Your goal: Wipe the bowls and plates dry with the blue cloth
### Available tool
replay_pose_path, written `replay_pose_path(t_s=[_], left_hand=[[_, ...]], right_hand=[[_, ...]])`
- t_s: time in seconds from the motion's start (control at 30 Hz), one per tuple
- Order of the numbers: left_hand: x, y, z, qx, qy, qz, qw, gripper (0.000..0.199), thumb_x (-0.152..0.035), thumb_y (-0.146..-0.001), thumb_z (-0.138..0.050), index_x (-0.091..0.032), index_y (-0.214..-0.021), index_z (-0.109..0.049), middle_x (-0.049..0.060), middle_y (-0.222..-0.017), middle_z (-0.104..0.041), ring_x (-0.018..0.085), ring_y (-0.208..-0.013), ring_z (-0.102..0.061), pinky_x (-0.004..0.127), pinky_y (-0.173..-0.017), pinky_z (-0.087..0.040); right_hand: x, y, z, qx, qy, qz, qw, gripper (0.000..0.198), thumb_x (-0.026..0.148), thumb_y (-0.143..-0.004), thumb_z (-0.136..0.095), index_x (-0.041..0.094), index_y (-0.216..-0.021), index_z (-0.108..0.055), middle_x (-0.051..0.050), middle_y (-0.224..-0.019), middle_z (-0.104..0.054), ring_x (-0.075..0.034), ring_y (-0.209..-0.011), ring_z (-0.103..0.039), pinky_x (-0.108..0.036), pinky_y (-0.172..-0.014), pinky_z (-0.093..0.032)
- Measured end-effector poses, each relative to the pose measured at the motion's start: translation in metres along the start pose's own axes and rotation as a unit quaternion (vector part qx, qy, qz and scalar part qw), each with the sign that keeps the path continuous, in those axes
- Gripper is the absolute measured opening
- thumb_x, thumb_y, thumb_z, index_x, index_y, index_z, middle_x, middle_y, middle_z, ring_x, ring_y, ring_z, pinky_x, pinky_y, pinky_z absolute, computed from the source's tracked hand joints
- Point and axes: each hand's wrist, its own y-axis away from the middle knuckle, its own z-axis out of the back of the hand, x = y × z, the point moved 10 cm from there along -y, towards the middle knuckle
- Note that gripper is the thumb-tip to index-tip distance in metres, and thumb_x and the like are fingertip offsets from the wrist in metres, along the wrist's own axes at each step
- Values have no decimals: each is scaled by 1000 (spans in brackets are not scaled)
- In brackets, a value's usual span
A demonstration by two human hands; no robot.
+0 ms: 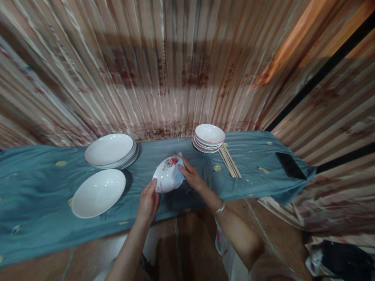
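Note:
Between my two hands is a white bowl (165,175) with a red flower print, tilted so its outside faces up. My left hand (149,198) grips its rim from the lower left. My right hand (189,171) presses a light blue cloth (179,176) against the bowl's right side. Beyond my right hand stands a stack of small red-rimmed bowls (209,136). To the left are a stack of large white plates (109,150) and, nearer me, a single wide white dish (99,193).
A teal cloth (164,210) with yellow motifs covers the long table. Several wooden chopsticks (230,160) lie beside the small bowls. A black phone (290,165) rests near the right end. Patterned curtains (175,78) hang behind, with a dark pole (322,74) at the right.

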Motion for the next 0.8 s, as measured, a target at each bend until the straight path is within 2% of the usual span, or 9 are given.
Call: replay_pose_path(t_s=[0.17,0.33,0.6,0.8], left_hand=[[2,-3,6,-10,28,-9,1000,37,-36,-56,-90,-9,-78,-76,14,-84,-78,34,-111,-68,41,-101,-52],[3,-6,11,-32,67,-2,997,24,-28,-75,-78,-10,-92,-76,13,-94,-79,30,-114,-67,40,-104,-50],[2,-3,4,-52,119,39,991,37,-23,-95,-52,-8,-127,-65,15,-110,-76,25,-120,-65,38,-110,-45],[5,-6,1,-21,163,74,984,47,-24,-98,-45,-14,-144,-52,14,-124,-71,27,-127,-60,45,-113,-42]], right_hand=[[-22,0,-3,-32,-74,-60,995,66,69,-87,-51,24,-134,-61,-4,-141,-60,-23,-136,-51,-41,-120,-32],[-44,4,-8,-67,-108,-103,987,66,70,-82,-55,23,-128,-66,-4,-136,-64,-25,-136,-50,-42,-121,-29],[-51,13,-17,-58,-71,-68,993,48,48,-91,-50,23,-129,-65,-3,-135,-65,-23,-133,-54,-43,-118,-34],[-38,26,-29,-37,26,-8,999,51,32,-94,-44,21,-143,-51,-6,-148,-53,-21,-140,-46,-42,-121,-31]])
